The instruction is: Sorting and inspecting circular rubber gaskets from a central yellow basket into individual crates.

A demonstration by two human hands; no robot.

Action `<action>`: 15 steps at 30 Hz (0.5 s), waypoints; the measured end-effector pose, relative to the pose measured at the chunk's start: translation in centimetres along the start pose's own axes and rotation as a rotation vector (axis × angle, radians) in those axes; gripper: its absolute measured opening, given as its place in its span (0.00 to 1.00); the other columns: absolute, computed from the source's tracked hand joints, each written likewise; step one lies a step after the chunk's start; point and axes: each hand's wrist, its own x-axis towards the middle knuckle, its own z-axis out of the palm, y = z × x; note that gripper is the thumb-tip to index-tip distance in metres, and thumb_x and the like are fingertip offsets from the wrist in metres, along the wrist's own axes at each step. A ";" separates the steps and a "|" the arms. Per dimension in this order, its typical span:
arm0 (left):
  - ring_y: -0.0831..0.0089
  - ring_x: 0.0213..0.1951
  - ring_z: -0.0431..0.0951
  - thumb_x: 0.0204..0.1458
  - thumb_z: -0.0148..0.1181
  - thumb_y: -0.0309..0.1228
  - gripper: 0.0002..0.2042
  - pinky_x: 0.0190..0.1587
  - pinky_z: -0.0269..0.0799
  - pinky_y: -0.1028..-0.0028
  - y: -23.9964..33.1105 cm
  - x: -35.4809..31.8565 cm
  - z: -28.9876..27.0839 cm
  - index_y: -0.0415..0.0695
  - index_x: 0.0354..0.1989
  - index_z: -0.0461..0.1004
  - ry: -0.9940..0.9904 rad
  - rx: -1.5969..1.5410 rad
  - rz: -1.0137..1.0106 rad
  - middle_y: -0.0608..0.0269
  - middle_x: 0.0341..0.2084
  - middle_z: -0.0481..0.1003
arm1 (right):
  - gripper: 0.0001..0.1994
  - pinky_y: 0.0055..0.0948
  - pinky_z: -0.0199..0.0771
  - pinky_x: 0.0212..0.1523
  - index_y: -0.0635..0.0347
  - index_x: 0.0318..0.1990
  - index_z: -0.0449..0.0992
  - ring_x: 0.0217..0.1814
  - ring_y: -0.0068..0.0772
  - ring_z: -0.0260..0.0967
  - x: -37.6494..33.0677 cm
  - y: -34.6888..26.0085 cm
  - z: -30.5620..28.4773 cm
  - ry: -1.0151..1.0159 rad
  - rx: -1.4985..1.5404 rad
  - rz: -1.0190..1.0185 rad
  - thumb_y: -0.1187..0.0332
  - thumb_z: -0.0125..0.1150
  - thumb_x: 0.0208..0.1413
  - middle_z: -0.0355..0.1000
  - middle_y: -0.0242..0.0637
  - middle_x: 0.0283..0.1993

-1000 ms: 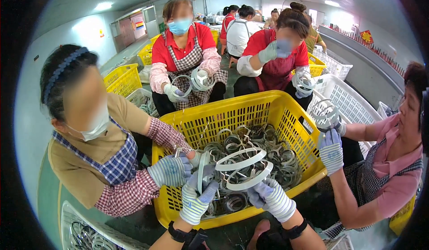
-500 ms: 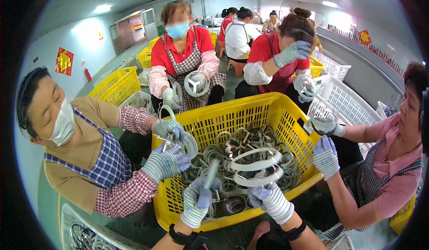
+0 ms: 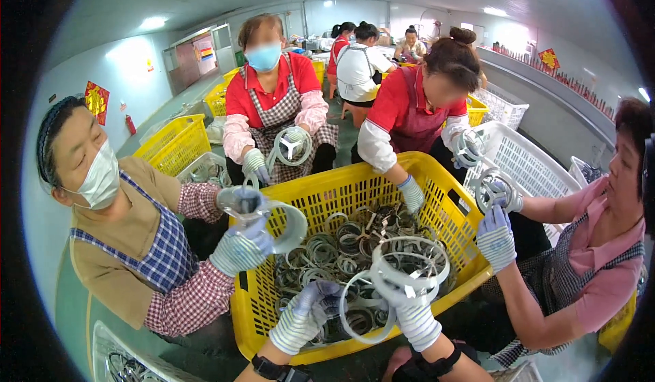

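My gloved right hand (image 3: pixel 417 322) is closed on the lower edge of several pale round rings (image 3: pixel 409 283), held together above the basket. A thinner single ring (image 3: pixel 346 324) stands tilted between my hands. The fingers of my gloved left hand (image 3: pixel 303 317) are curled in at this ring's left edge; their grip is partly hidden. Below lies a heap of grey and clear rings (image 3: pixel 321 249), some with metal-looking pieces, in a yellow slotted basket (image 3: pixel 256 320).
Co-workers sit around the basket. At the left, gloved hands (image 3: pixel 239 249) hold rings; at the right, another pair (image 3: pixel 497 238) holds a spoked ring. One co-worker's hand (image 3: pixel 411 194) reaches into the basket's far side. White crates (image 3: pixel 529 160) stand at the right, another (image 3: pixel 102 344) at lower left.
My left hand's strip-like piece no longer shows edge-on; a ring now stands between my hands. The right-hand rings have tilted and come together. The far-right co-worker's hand has lowered into the basket.
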 end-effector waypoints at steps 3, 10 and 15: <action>0.62 0.45 0.74 0.50 0.58 0.49 0.26 0.51 0.69 0.61 1.0 -1.0 1.5 0.37 0.46 0.69 -0.024 0.110 -0.033 0.53 0.41 0.74 | 0.14 0.22 0.71 0.43 0.57 0.49 0.70 0.43 0.27 0.70 -0.5 -2.6 -0.5 -0.015 0.062 0.176 0.67 0.56 0.55 0.73 0.33 0.40; 0.65 0.41 0.76 0.52 0.59 0.37 0.18 0.51 0.69 0.64 1.0 -1.5 1.4 0.35 0.44 0.68 -0.056 0.068 -0.135 0.56 0.38 0.75 | 0.21 0.27 0.72 0.48 0.60 0.56 0.61 0.48 0.27 0.67 -1.3 -4.4 0.9 0.014 0.388 0.032 0.67 0.56 0.56 0.68 0.38 0.48; 0.63 0.40 0.77 0.48 0.63 0.35 0.20 0.51 0.70 0.59 3.2 -1.5 2.9 0.39 0.47 0.68 -0.070 -0.191 -0.047 0.57 0.37 0.74 | 0.18 0.28 0.72 0.47 0.68 0.52 0.67 0.46 0.31 0.70 -0.6 -5.7 0.4 -0.154 0.360 0.179 0.64 0.51 0.59 0.71 0.41 0.47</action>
